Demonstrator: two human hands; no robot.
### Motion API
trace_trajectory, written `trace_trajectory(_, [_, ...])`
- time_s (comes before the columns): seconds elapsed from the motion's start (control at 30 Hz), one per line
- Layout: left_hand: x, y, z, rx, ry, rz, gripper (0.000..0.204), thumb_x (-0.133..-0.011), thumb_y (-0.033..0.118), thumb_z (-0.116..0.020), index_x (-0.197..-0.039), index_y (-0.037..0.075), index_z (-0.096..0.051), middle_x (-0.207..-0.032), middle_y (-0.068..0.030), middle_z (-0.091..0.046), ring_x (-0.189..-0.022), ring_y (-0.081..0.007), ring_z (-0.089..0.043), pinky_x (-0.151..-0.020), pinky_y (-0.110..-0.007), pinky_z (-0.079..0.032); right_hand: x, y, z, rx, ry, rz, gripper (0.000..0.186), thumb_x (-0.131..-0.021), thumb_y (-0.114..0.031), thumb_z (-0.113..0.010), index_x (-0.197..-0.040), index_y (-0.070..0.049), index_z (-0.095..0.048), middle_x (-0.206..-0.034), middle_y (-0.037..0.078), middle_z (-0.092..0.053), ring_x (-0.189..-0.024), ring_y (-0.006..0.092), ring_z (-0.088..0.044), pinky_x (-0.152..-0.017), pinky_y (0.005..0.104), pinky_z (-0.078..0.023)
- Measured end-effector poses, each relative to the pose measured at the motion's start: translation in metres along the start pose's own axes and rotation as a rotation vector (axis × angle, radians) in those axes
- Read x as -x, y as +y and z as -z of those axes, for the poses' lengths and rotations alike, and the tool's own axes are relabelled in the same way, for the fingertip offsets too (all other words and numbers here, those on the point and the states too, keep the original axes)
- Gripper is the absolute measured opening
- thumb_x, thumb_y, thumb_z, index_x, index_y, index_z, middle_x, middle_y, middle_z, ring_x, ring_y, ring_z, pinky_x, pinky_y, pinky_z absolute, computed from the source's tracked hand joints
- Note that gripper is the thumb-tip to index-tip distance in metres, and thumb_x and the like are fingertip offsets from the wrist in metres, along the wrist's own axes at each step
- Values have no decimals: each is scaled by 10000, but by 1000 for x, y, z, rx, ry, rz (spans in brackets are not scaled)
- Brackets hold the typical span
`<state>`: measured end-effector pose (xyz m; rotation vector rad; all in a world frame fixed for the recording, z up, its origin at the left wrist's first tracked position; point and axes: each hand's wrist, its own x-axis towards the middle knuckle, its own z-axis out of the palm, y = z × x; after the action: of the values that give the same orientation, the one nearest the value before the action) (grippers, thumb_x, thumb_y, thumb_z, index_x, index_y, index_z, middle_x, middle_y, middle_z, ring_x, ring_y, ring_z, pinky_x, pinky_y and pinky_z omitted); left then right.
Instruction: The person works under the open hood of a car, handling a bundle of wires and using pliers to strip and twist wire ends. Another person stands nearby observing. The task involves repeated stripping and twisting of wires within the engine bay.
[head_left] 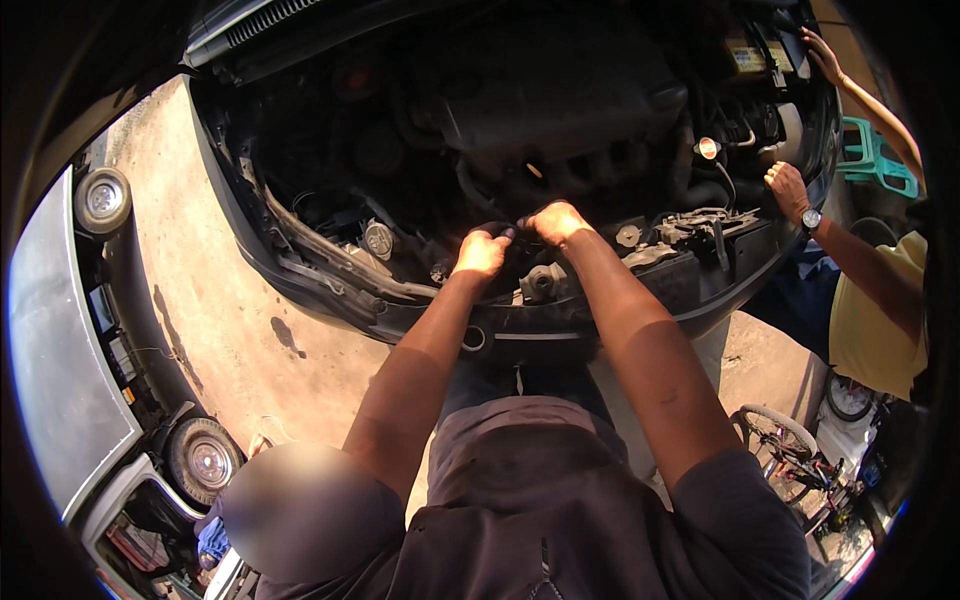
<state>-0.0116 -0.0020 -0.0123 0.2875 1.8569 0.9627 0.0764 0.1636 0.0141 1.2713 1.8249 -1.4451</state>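
Right, both hands are in the black car's open engine bay (550, 345), nearer me than the broad dark engine cover (560, 95). Left hand (484, 254) just beside right hand (553, 224), fingers curled into shadow; can't tell whether either grips anything. Co-worker's watch-side hand (787, 190) well off right.

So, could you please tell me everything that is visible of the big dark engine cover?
The engine cover is wide, dark and roughly boxy, with rounded corners and a dull surface that looks like plastic. It sits in place at the upper middle, in shade; its far edge is lost in darkness. The left hand and right hand are on its near side, apparently not touching it.
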Motion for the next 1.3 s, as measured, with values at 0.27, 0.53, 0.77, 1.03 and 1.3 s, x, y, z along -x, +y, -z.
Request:
trace_trajectory(0.27, [1, 12, -14, -164, 239, -117, 312, -928, 206, -795, -1126, -34, -765, -949, -216, -798, -885, -309, -771, -826, -413, -570, 4, 12, -3, -321, 32, 47, 206, -931, -154, -813, -1056, 10, -822, -976, 150, -815, -863, 203, -722, -810, 370, -566])
trace_trajectory(0.53, [14, 21, -13, -209, 385, -25, 300, -936, 199, -782, -1116, -41, -770, -988, -247, -791, -945, -355, -775, -865, -414, -575, 5, 10, -5, -271, 27, 12, 219, -938, -198, -800, -1048, -9, -822, -957, 136, -809, -831, 204, -707, -785, 381, -555])
trace_trajectory(0.77, [9, 17, 2, -160, 73, -89, 300, -971, 185, -762, -1176, -35, -777, -1060, -194, -814, -949, -269, -776, -885, -374, -570, 12, 9, -1, -260, -44, 99, 259, -932, -146, -749, -1163, -49, -814, -1094, 178, -809, -979, 259, -748, -883, 377, -567])
trace_trajectory(1.03, [10, 10, -7, -45, 140, -44, 285, -1015, 211, -729, -1173, -22, -777, -1020, -171, -814, -932, -271, -761, -875, -382, -560, 19, -15, -1, 348, -9, 135, 285, -967, -147, -699, -1226, -52, -773, -1125, 234, -776, -1078, 387, -734, -969, 441, -565])
trace_trajectory(1.3, [-2, 12, -4, -71, 150, -2, 265, -1002, 227, -744, -1109, -9, -797, -912, -139, -803, -807, -207, -720, -776, -368, -552, 31, -22, 2, 342, -27, 269, 371, -970, -196, -593, -1262, -14, -730, -1272, 256, -709, -1238, 425, -656, -1059, 483, -528])
